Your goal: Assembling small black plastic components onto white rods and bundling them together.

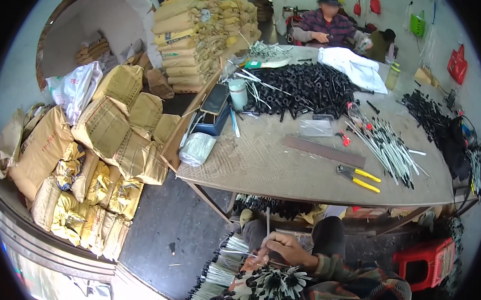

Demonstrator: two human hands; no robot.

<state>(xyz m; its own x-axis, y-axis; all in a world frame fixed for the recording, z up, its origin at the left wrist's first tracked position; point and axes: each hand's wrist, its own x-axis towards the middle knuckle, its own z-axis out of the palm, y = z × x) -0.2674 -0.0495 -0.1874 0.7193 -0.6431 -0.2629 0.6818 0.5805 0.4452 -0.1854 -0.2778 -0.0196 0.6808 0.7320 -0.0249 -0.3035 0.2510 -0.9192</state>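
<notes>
Over my lap, my right hand [289,248] is closed, its thumb and fingers pinching a thin grey rod [268,220] that stands nearly upright. Close beside it, my left hand [250,264] looks curled, with its fingers partly hidden by the right hand and a bundle. That bundle of pale rods with black ends [272,288] lies just below both hands, against my body. To its left is a bigger stack of similar pale, black-tipped rods [222,267]. A thin pale strand shows near the left hand's fingertips.
Ahead stands a worktable [239,171] with a heap of black plastic parts [302,88], loose pale rods [388,148], yellow-handled pliers [360,178] and a flat brown bar [323,150]. Brown sacks [118,128] fill the left. A red stool [423,262] stands right. Another person [331,28] sits across.
</notes>
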